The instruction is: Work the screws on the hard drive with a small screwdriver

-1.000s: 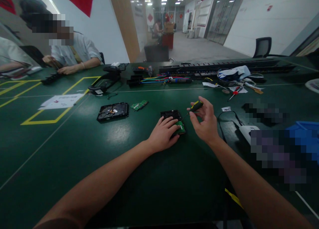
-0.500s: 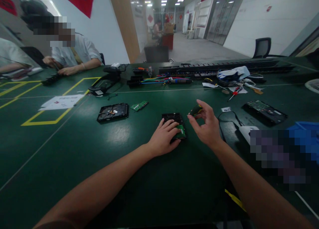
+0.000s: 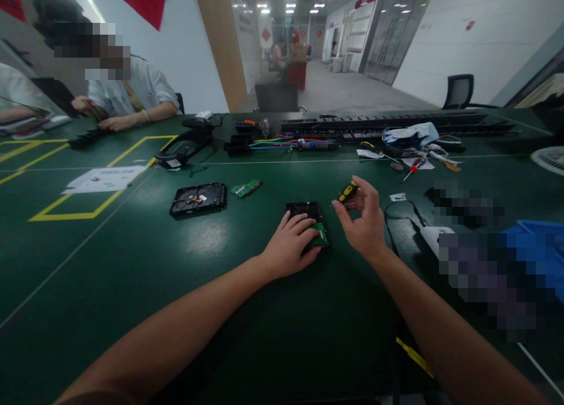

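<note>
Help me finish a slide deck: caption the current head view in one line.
Left hand resting on a hard drive with a green circuit board, right hand holding a yellow-and-black screwdriver.

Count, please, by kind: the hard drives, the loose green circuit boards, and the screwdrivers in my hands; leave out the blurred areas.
Hard drives: 2 (one under your left hand, one farther left)
Loose green circuit boards: 1
Screwdrivers in your hands: 1 (right hand)
Total: 4

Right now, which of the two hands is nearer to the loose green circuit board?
Left. The left hand, on a hard drive, lies right of the loose board; the right hand, holding a screwdriver, is farther right.
</note>
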{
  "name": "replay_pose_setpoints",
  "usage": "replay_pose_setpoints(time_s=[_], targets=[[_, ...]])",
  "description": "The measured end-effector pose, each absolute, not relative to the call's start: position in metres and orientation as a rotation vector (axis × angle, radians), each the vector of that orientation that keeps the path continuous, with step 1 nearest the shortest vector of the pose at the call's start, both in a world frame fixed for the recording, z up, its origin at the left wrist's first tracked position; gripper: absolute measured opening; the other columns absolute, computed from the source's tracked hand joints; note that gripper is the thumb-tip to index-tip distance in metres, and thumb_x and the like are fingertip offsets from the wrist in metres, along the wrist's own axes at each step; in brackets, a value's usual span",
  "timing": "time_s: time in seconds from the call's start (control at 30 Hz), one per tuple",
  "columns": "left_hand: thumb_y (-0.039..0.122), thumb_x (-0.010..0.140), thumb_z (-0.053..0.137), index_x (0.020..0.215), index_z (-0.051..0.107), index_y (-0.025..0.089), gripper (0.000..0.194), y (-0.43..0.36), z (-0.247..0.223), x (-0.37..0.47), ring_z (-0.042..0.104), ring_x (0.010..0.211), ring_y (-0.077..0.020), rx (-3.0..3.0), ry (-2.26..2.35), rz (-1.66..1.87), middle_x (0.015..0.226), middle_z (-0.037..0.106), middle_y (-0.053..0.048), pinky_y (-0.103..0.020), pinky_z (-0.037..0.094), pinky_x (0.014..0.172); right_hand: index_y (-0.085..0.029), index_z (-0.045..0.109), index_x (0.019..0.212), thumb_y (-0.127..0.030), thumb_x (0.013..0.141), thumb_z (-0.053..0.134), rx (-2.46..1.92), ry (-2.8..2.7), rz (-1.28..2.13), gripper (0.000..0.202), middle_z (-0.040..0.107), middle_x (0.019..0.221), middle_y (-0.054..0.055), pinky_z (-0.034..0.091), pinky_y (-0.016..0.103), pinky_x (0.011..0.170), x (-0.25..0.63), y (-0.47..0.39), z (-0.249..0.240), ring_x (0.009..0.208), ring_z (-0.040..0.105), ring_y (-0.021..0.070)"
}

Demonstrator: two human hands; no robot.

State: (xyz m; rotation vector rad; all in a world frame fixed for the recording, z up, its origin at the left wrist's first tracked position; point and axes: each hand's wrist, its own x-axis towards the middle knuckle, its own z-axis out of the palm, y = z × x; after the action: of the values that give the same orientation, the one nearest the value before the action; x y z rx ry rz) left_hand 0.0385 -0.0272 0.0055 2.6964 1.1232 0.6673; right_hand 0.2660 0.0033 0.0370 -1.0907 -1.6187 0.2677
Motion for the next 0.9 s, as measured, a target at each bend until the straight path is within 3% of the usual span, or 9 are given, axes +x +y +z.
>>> replay_pose_setpoints(time_s=[0.27, 0.53, 0.73, 0.9], targets=[[0.039, 0.095, 0.068, 0.13, 0.063, 0.025, 0.038, -0.026, 0.009, 0.037, 0.043, 0.151, -0.0339, 2.625, 1.088, 0.668, 0.152, 0.058, -0.01, -0.068, 0.02, 0.13, -0.037, 0.031, 0.159, -0.026, 0.096, 0.067, -0.987, -1.665, 0.414, 0.073, 0.067, 0.137, 0.011, 0.065, 0.051, 0.099, 0.263, -0.004, 0.035, 0.107, 0.076, 0.0279], [0.041, 0.092, 0.071, 0.128, 0.064, 0.024, 0.04, -0.025, 0.004, 0.038, 0.043, 0.151, -0.0354, 2.636, 1.106, 0.677, 0.153, 0.057, -0.01, -0.068, 0.018, 0.131, -0.036, 0.043, 0.153, -0.027, 0.091, 0.076, -0.989, -1.663, 0.176, 0.071, 0.063, 0.139, 0.009, 0.069, 0.044, 0.078, 0.265, -0.004, 0.03, 0.101, 0.074, 0.0247], [0.038, 0.095, 0.067, 0.13, 0.062, 0.024, 0.038, -0.026, 0.003, 0.04, 0.043, 0.151, -0.0348, 2.68, 1.123, 0.678, 0.151, 0.058, -0.01, -0.068, 0.02, 0.131, -0.034, 0.038, 0.155, -0.023, 0.098, 0.064, -0.931, -1.66, 0.264, 0.063, 0.067, 0.134, 0.009, 0.067, 0.049, 0.095, 0.263, -0.009, 0.035, 0.102, 0.077, 0.0241], [0.038, 0.095, 0.067, 0.131, 0.062, 0.024, 0.039, -0.028, 0.004, 0.04, 0.043, 0.151, -0.0352, 2.69, 1.14, 0.671, 0.152, 0.058, -0.011, -0.068, 0.019, 0.131, -0.033, 0.046, 0.149, -0.03, 0.092, 0.075, -1.019, -1.627, 0.058, 0.064, 0.064, 0.132, 0.009, 0.067, 0.045, 0.079, 0.264, -0.005, 0.031, 0.091, 0.073, 0.0227]])
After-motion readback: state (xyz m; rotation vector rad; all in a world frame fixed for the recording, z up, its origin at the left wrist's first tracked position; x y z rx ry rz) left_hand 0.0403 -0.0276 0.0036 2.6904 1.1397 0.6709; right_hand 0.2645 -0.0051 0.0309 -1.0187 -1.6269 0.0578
